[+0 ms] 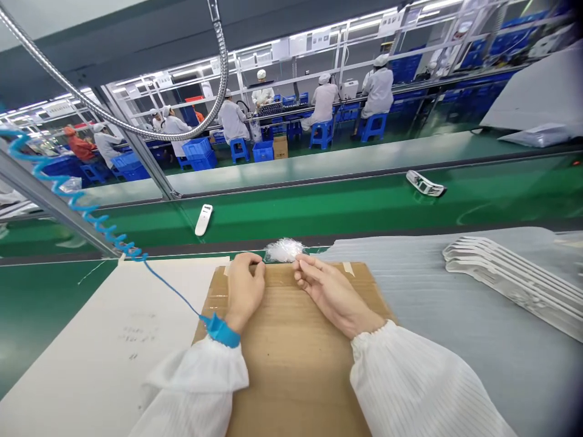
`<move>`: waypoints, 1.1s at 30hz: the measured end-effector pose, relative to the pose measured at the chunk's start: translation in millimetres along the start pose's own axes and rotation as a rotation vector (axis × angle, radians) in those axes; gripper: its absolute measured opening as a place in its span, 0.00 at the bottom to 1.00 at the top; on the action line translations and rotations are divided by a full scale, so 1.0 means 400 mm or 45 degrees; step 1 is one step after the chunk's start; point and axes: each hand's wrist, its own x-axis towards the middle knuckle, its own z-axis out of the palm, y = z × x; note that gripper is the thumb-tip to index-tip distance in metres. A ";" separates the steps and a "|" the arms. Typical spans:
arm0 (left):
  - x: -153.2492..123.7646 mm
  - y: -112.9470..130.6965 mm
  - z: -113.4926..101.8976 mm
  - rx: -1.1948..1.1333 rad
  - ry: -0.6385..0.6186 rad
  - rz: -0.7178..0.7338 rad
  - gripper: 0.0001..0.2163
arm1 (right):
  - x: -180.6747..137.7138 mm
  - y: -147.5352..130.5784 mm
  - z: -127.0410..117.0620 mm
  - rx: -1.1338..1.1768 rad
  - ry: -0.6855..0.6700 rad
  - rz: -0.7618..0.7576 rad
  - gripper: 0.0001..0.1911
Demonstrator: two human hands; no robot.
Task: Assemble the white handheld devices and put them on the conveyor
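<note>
A brown cardboard sheet [291,364] lies flat on the bench in front of me, with tape on its far corners. At its far left edge is my left hand [245,290], fingers curled and closed; what they may hold is hidden. A blue wrist strap [221,331] with a coiled cord circles that wrist. My right hand [334,296] is over the far edge, thumb and forefinger pinched together; anything between them is too small to make out. Just beyond the fingertips sits a small heap of crumpled clear plastic [285,249].
Stacked white plastic parts [514,282] lie on grey foam sheeting [423,303] at right. White board [150,321] covers the left. A green conveyor [310,209] behind carries a white cover [204,220] and a white-and-dark housing [426,183]. A metal hose [223,67] hangs overhead. People work beyond.
</note>
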 end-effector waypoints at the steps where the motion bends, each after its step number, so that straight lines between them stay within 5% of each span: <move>1: -0.012 0.002 0.008 0.041 -0.004 0.066 0.05 | 0.001 0.001 -0.002 0.002 -0.003 -0.003 0.11; 5: -0.027 0.001 0.011 0.079 -0.076 0.194 0.06 | 0.000 -0.002 -0.002 -0.005 0.011 -0.003 0.09; 33: -0.019 -0.014 -0.005 0.125 -0.013 0.151 0.06 | -0.006 -0.025 0.020 0.065 0.185 0.014 0.01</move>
